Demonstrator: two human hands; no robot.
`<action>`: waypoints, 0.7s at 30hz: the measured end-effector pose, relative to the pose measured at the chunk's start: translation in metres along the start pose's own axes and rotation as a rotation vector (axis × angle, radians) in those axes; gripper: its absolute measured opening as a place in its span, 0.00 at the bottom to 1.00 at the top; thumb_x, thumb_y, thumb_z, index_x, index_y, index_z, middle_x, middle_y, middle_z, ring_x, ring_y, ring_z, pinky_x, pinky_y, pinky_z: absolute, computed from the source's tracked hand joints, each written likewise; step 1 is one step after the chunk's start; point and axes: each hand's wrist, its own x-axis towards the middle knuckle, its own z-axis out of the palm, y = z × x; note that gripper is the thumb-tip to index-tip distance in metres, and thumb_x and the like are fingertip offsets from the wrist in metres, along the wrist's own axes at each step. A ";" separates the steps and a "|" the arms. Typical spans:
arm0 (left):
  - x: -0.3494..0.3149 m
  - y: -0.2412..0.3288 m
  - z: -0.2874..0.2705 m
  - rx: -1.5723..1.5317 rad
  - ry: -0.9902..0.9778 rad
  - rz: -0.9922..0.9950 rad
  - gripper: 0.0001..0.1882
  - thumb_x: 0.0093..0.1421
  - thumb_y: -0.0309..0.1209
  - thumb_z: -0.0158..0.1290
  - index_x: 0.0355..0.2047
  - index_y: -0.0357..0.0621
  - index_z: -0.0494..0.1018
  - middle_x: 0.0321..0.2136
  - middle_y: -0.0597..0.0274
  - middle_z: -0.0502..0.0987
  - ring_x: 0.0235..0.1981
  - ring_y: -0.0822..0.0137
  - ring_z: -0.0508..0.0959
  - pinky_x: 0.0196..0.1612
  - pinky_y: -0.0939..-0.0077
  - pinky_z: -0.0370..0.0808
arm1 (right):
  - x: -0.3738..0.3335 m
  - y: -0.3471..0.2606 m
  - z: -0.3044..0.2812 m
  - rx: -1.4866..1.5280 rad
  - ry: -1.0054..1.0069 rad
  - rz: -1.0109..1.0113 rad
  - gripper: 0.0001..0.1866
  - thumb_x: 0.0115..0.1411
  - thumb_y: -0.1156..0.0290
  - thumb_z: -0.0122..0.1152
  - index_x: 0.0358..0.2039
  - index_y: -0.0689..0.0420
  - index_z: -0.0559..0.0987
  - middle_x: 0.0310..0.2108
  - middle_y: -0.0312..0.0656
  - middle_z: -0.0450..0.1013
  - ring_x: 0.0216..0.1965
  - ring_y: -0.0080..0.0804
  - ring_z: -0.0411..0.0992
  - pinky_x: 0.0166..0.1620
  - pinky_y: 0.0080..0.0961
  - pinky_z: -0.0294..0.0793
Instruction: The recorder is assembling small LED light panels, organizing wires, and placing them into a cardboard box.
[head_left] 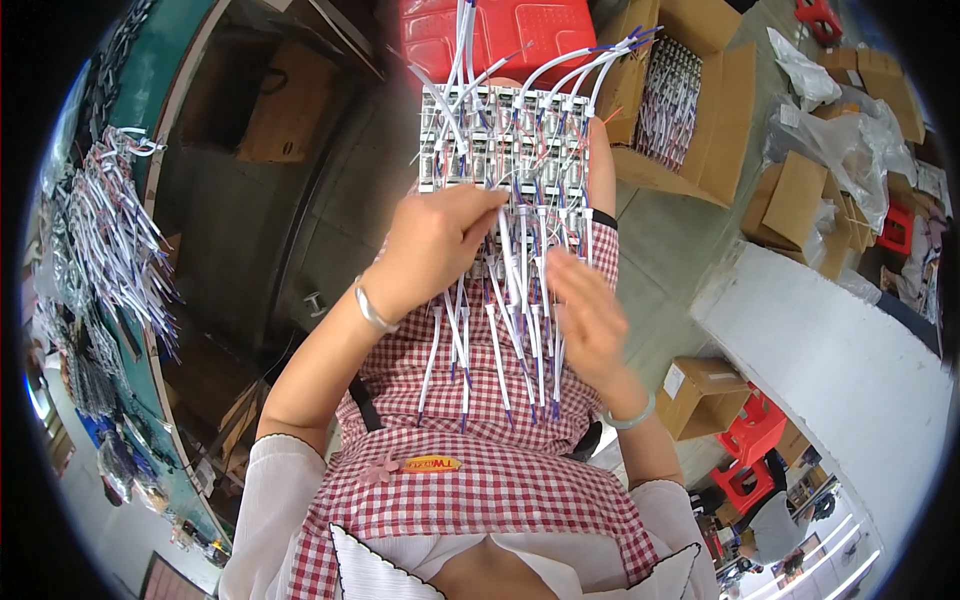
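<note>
A panel of small circuit boards (480,150) rests on my lap, set in rows with silver parts and thin coloured wires. White cables (498,360) with purple ends hang from it over the checked apron (540,500); others stick out past its far edge. My left hand (437,240) is over the panel's left middle, thumb and forefinger pinched beside a white cable. What lies in that pinch is too small to make out. My right hand (590,318) hovers by the cables at the panel's lower right, its fingers smeared by motion.
A red plastic stool (500,40) stands beyond the panel. An open carton (725,150) at the far right holds similar boards. Bundled white cables (115,225) lie on the green-edged bench at left. More cartons (700,395) and red stools (750,430) are at right, where another person (775,525) is visible.
</note>
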 end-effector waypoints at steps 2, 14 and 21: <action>-0.015 0.001 -0.002 0.200 -0.104 0.112 0.13 0.54 0.25 0.60 0.41 0.42 0.79 0.24 0.58 0.77 0.24 0.58 0.79 0.25 0.66 0.74 | 0.020 -0.003 -0.015 0.009 0.230 0.051 0.17 0.62 0.78 0.54 0.52 0.64 0.76 0.57 0.50 0.71 0.60 0.46 0.68 0.61 0.42 0.67; -0.035 0.005 -0.013 0.279 -0.227 0.176 0.14 0.54 0.24 0.59 0.42 0.38 0.78 0.24 0.59 0.72 0.22 0.60 0.76 0.27 0.66 0.74 | 0.073 0.005 0.018 -0.161 -0.145 -0.132 0.22 0.59 0.72 0.60 0.52 0.67 0.75 0.60 0.50 0.68 0.66 0.43 0.60 0.67 0.47 0.57; 0.014 -0.007 -0.017 -0.139 0.288 -0.392 0.11 0.57 0.26 0.60 0.41 0.37 0.79 0.26 0.55 0.79 0.24 0.69 0.78 0.28 0.76 0.73 | 0.070 0.005 0.024 -0.265 -0.102 -0.143 0.21 0.59 0.72 0.60 0.51 0.68 0.75 0.59 0.50 0.69 0.65 0.42 0.62 0.67 0.45 0.58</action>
